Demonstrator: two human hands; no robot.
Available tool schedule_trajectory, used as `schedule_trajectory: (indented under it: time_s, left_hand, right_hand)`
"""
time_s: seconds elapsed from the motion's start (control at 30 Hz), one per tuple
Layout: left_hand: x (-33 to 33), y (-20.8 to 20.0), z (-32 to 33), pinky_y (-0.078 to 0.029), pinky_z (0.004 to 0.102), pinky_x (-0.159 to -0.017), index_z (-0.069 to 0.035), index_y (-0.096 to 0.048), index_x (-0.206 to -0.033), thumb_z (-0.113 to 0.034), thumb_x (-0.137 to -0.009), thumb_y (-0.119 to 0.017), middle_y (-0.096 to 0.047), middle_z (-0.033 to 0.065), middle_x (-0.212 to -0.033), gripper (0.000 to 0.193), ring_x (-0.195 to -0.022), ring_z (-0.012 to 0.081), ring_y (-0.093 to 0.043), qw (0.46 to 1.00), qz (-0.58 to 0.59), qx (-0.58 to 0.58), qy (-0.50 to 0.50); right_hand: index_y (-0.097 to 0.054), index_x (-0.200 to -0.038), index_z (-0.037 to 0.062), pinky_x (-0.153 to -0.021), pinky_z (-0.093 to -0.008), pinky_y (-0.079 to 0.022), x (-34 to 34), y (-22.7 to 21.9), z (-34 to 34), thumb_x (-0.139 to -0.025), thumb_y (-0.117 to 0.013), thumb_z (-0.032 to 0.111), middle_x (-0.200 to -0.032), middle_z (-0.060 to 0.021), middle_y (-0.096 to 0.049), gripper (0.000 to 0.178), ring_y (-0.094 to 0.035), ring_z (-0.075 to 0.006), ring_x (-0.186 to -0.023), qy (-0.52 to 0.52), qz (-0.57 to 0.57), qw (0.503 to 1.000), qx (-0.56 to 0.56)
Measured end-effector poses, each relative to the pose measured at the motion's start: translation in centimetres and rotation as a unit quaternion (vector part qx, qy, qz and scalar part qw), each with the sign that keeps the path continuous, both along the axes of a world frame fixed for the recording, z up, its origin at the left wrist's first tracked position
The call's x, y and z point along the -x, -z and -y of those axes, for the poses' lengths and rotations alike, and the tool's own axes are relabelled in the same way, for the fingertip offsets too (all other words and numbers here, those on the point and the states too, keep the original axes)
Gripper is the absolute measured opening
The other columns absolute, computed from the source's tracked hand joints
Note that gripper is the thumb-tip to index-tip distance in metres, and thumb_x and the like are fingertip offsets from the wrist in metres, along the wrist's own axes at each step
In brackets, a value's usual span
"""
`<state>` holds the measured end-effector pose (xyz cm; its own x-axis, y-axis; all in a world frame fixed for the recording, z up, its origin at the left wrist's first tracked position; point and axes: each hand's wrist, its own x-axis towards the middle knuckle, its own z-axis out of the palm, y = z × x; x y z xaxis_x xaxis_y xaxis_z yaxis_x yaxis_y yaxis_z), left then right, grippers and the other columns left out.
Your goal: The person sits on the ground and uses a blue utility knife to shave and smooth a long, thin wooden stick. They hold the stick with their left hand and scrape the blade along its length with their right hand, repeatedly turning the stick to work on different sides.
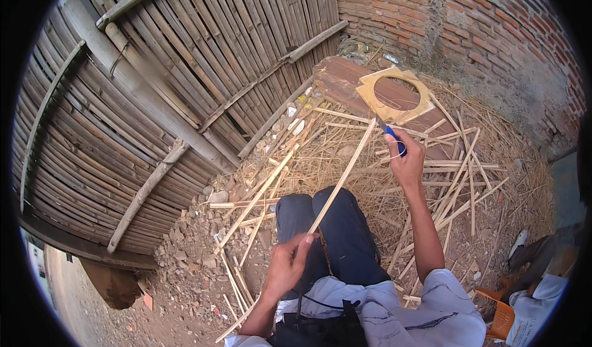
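My left hand [287, 264] is closed around the lower end of a pale, flat bamboo strip [343, 177], just over my knees. The strip slants up and away to the right. At its far end, my right hand [407, 162] grips a knife [394, 140] by its blue handle. The short dark blade sits at the strip's tip; whether it cuts into it I cannot tell. A thin white loop hangs by the right hand's fingers. Beyond the knife lies a yellowish board [369, 94] with a large round hole and a notched outer edge.
A reddish-brown plank [336, 79] supports the holed board. Loose bamboo strips [459, 187] and shavings [524, 187] litter the ground to the right, more strips the left. A bamboo wall [246, 39] rises left, a brick wall [493, 32] behind. Another person sits by an orange chair [501, 319].
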<state>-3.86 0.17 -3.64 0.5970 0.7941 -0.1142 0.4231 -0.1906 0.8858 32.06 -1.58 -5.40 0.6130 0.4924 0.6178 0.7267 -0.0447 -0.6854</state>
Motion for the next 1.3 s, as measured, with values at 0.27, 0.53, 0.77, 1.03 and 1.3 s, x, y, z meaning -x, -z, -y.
schedule_trajectory:
  time_s: [0.27, 0.53, 0.77, 1.03, 1.3]
  left_hand:
    - [0.5, 0.4, -1.4, -0.046, 0.0323, -0.063, -0.001, -0.078, -0.124, -0.026, -0.112, -0.064, -0.067, 0.0101, -0.073, 0.031, -0.066, 0.0104, -0.056, 0.999, -0.004, -0.025, -0.028]
    - [-3.6, -0.1, -1.7, -0.051, 0.0349, -0.068, -0.001, -0.077, -0.125, -0.028, -0.11, -0.068, -0.071, 0.0148, -0.08, 0.032, -0.07, 0.0131, -0.06, 0.998, 0.047, -0.007, -0.038]
    - [-4.6, 0.1, -1.7, -0.044, 0.0355, -0.06, 0.0, -0.074, -0.115, -0.025, -0.109, -0.069, -0.058, 0.0161, -0.07, 0.026, -0.065, 0.0141, -0.046, 0.996, 0.09, -0.024, -0.001]
    - [-5.2, -0.1, -1.3, -0.035, 0.028, -0.056, 0.001, -0.073, -0.097, -0.024, -0.111, -0.068, -0.05, -0.0039, -0.066, 0.028, -0.065, 0.0047, -0.042, 0.994, 0.097, -0.044, -0.022]
    - [-4.9, 0.1, -1.6, -0.031, 0.0273, -0.055, 0.0, -0.078, -0.107, -0.022, -0.111, -0.067, -0.048, -0.0063, -0.066, 0.025, -0.065, 0.003, -0.041, 0.993, 0.113, -0.025, -0.02]
  right_hand:
    - [-0.078, -0.106, 0.0012, -0.06, -0.0338, -0.042, -5.6, 2.6, 0.5, -0.107, -0.069, 0.037, -0.067, -0.0043, -0.061, 0.037, -0.051, -0.0136, -0.061, 0.085, -0.052, 0.994, 0.035]
    - [-0.076, -0.107, -0.0004, -0.062, -0.036, -0.056, 9.3, 2.0, 3.9, -0.097, -0.082, 0.025, -0.087, -0.0135, -0.076, 0.028, -0.075, -0.0269, -0.071, -0.192, -0.004, 0.981, 0.009]
    - [-0.076, -0.102, 0.0053, -0.054, -0.0359, -0.054, 12.7, 1.8, 4.1, -0.094, -0.084, 0.03, -0.084, -0.0093, -0.075, 0.027, -0.072, -0.0271, -0.063, -0.231, 0.051, 0.972, 0.0]
    - [-0.076, -0.102, 0.0084, -0.052, -0.0371, -0.053, 12.9, 1.7, 3.6, -0.094, -0.084, 0.032, -0.08, -0.0068, -0.072, 0.026, -0.071, -0.028, -0.062, -0.214, 0.072, 0.974, -0.008]
    - [-0.078, -0.103, 0.0022, -0.059, -0.0375, -0.056, 12.5, 0.6, 4.0, -0.091, -0.086, 0.022, -0.083, -0.0132, -0.076, 0.025, -0.073, -0.0304, -0.066, -0.219, 0.083, 0.972, 0.025]
